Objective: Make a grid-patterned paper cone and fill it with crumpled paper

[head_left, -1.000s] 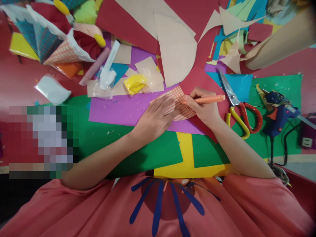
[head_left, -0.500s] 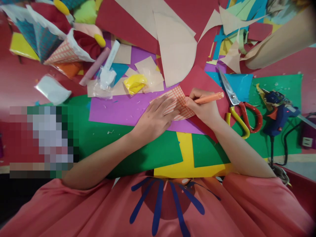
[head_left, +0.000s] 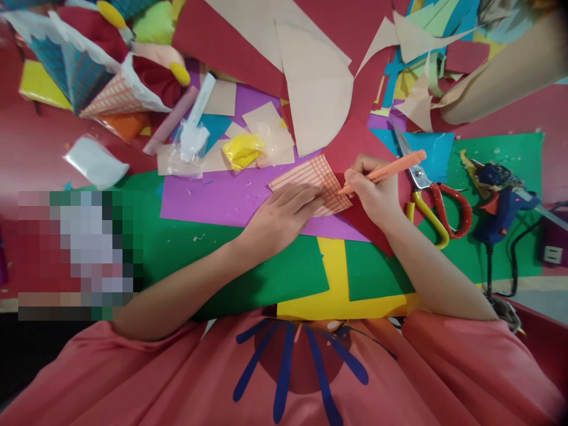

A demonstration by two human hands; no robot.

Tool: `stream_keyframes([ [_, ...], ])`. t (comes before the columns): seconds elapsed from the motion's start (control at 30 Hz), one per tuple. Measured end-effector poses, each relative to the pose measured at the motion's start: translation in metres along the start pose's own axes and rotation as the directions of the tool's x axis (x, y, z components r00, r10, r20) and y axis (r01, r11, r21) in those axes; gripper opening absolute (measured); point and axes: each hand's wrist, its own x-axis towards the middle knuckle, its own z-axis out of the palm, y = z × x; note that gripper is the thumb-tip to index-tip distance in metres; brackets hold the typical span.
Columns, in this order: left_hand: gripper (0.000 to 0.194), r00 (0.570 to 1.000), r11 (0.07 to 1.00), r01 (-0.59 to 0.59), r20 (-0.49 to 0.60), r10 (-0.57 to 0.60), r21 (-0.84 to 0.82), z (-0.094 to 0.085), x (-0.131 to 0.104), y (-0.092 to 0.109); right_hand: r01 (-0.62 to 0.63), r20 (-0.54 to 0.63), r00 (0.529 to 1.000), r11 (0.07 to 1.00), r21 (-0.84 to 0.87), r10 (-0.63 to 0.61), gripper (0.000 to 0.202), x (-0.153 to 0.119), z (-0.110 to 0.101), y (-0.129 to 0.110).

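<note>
A cone-shaped piece of beige paper (head_left: 329, 177) bears orange lines that cross into a grid toward its curved right edge. It lies partly on purple and partly on red sheets. My left hand (head_left: 281, 216) rests on its lower left part, fingers stretched out flat. My right hand (head_left: 375, 189) grips an orange marker (head_left: 397, 167), the tip at the paper's right side. Whether the tip touches the paper I cannot tell. Just right of that hand lie scissors (head_left: 419, 176) with one red and one yellow handle.
A blue glue gun (head_left: 501, 213) with its cord lies at the right. Paper ice-cream cones (head_left: 115, 94) stand at upper left. Wrapped yellow clay (head_left: 243, 151), a white-capped tube (head_left: 202, 100) and beige offcuts sit behind my hands. A large beige paper piece (head_left: 317, 89) lies farther back.
My right hand has shifted slightly right, and the marker now slants more, its back end higher. My left hand has slid down and left, uncovering more of the lined paper.
</note>
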Motion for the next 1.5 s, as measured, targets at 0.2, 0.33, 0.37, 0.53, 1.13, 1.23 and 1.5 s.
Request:
stream_keyframes([
  [0.2,0.032,1.0,1.0,0.011,-0.011,-0.011,-0.014,0.0029,-0.0023,-0.0018,0.011,-0.039,0.999,0.999,-0.03,-0.012,0.032,-0.0014,0.0026,0.0019],
  [0.33,0.033,1.0,1.0,0.017,-0.022,-0.018,-0.021,0.0057,-0.0051,-0.0034,0.027,0.021,0.999,0.995,-0.101,-0.025,0.036,-0.0012,0.0031,0.0033],
  [0.37,0.033,0.999,1.0,0.009,-0.032,-0.009,-0.021,0.0062,-0.0056,-0.0036,0.03,0.028,0.999,0.993,-0.112,-0.027,0.035,-0.0013,0.0031,0.0036],
  [0.53,0.036,0.999,1.0,-0.003,-0.035,0.002,-0.025,0.0072,-0.0063,-0.0045,0.052,0.033,0.998,0.987,-0.154,-0.047,0.033,-0.002,0.0037,0.0046],
  [1.13,0.032,0.999,0.999,-0.013,-0.037,0.012,-0.029,0.0067,-0.0056,-0.0043,0.077,0.095,0.994,0.967,-0.242,-0.056,0.029,-0.0012,0.0023,0.0057],
  [1.23,0.032,0.999,0.999,-0.024,-0.035,0.023,-0.022,0.0065,-0.0059,-0.0047,0.076,0.103,0.993,0.964,-0.255,-0.051,0.03,-0.0017,0.0022,0.0056],
  [1.5,0.029,0.999,1.0,-0.02,-0.036,0.019,-0.019,0.0043,-0.0038,-0.0032,0.072,0.139,0.99,0.954,-0.293,-0.032,0.03,-0.0025,0.0012,0.0027],
])
